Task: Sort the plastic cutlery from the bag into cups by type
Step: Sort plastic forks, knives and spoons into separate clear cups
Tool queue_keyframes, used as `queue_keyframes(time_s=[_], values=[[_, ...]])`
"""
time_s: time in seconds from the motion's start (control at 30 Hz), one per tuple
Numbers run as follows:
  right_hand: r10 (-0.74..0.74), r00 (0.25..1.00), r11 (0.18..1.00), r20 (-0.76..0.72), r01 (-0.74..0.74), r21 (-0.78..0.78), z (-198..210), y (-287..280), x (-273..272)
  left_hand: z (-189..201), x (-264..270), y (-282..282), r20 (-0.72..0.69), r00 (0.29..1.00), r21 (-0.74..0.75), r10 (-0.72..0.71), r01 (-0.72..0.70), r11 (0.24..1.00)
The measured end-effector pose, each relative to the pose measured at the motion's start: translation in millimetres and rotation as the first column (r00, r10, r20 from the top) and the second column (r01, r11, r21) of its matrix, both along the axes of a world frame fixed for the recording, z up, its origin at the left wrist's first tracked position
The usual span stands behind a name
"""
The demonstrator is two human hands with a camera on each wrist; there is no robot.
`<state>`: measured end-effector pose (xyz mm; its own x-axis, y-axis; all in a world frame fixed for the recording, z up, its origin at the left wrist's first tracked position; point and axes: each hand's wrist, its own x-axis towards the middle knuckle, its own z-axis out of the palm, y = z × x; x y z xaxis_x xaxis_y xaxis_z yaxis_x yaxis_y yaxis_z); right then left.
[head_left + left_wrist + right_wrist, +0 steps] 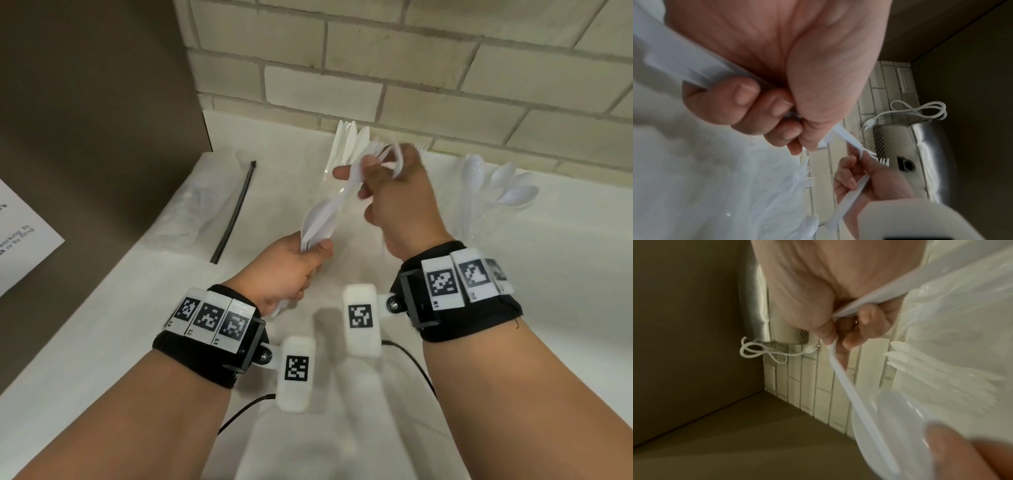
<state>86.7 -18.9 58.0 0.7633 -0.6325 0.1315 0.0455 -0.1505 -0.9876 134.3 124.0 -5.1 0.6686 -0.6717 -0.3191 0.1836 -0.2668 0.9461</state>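
Observation:
My left hand (310, 253) grips the lower end of a bundle of white plastic cutlery (320, 219) above the white counter (137, 325). My right hand (363, 178) is just beyond it; thumb and fingers pinch the far end of one piece from that bundle, and the same hand holds several forks (882, 160). In the right wrist view that white handle (844, 381) runs from my right fingers (865, 318) down toward my left thumb. By the wall stand a clear cup of knives (347, 144) and, to the right, a clear cup of spoons (500, 185). More forks (807, 176) show in clear plastic.
An empty clear bag (202, 212) and a black tie strip (236, 209) lie on the counter's left. A brown panel with a paper sheet (20, 246) borders the left side. The brick wall (445, 68) closes the back. A steel appliance (920, 154) with a white cord (920, 110) hangs overhead.

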Motion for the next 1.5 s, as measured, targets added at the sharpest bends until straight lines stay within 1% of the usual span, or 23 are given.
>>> queue_keyframes(time_s=[0.1,0.2,0.27,0.33,0.37,0.43,0.53,0.63,0.7,0.73,0.83,1.03,1.1,1.17,1.2,1.27,1.3,1.33,1.4,1.43,1.5], values=[[-0.107,0.99,0.994,0.09,0.109,-0.01,19,-25,-1,0,2,0,-0.045,0.999,-0.034,0.012,-0.013,0.999],[-0.161,0.968,0.986,0.194,0.164,-0.001,36,-58,3,4,5,-1,-0.049,0.999,-0.049,0.015,-0.017,0.999],[-0.205,0.948,0.972,0.245,0.226,-0.06,42,-77,9,7,6,-2,-0.085,0.996,-0.068,0.012,-0.018,0.998],[-0.248,0.923,0.944,0.295,0.299,-0.141,42,-91,17,8,5,-3,-0.152,0.988,-0.1,0.016,-0.032,0.994],[-0.262,0.911,0.934,0.319,0.322,-0.154,40,-95,21,9,5,-4,-0.18,0.984,-0.115,0.016,-0.037,0.993],[-0.277,0.894,0.932,0.353,0.339,-0.128,33,-103,30,9,5,-6,-0.201,0.98,-0.131,0.014,-0.041,0.991],[-0.31,0.897,0.929,0.315,0.356,-0.099,14,-114,41,8,6,-8,-0.192,0.981,-0.128,0.016,-0.041,0.991],[-0.282,0.932,0.952,0.228,0.302,-0.058,-14,-123,46,6,9,-8,-0.198,0.98,-0.125,0.025,-0.051,0.991],[-0.29,0.942,0.955,0.172,0.297,-0.016,-26,-127,47,3,10,-7,-0.205,0.978,-0.121,0.028,-0.054,0.991],[-0.297,0.941,0.954,0.163,0.3,0.007,-28,-128,47,2,11,-7,-0.205,0.978,-0.117,0.029,-0.054,0.992],[-0.301,0.929,0.954,0.214,0.292,0.074,-24,-133,49,0,11,-7,-0.194,0.981,-0.107,0.02,-0.041,0.993],[-0.386,0.893,0.922,0.232,0.375,0.092,-9,-136,42,4,5,-12,-0.154,0.988,-0.094,0.004,-0.019,0.995],[-0.388,0.894,0.922,0.224,0.375,0.097,-2,-129,32,7,3,-14,-0.15,0.989,-0.106,0.001,-0.017,0.994],[-0.321,0.924,0.947,0.207,0.309,0.089,4,-113,18,9,1,-15,-0.143,0.99,-0.111,-0.007,-0.009,0.994],[-0.264,0.95,0.964,0.169,0.255,0.072,6,-100,10,11,0,-16,-0.142,0.99,-0.115,-0.016,-0.001,0.993],[-0.117,0.992,0.993,0.056,0.116,0.017,9,-71,-4,13,-3,-17,-0.145,0.989,-0.128,-0.04,0.021,0.992],[-0.038,0.999,0.999,-0.012,0.038,0.005,9,-57,-9,15,-4,-17,-0.148,0.988,-0.135,-0.053,0.033,0.99],[0.045,0.995,0.999,-0.085,-0.045,0.0,8,-45,-15,16,-4,-18,-0.149,0.987,-0.144,-0.068,0.047,0.989],[0.204,0.952,0.977,-0.228,-0.213,-0.017,2,-29,-25,17,-6,-19,-0.121,0.987,-0.152,-0.109,0.09,0.984],[0.276,0.923,0.957,-0.266,-0.289,-0.01,-2,-24,-28,17,-7,-20,-0.097,0.986,-0.155,-0.135,0.119,0.981],[0.373,0.888,0.921,-0.271,-0.389,-0.008,-8,-16,-33,18,-10,-20,-0.061,0.976,-0.173,-0.209,0.196,0.965]])
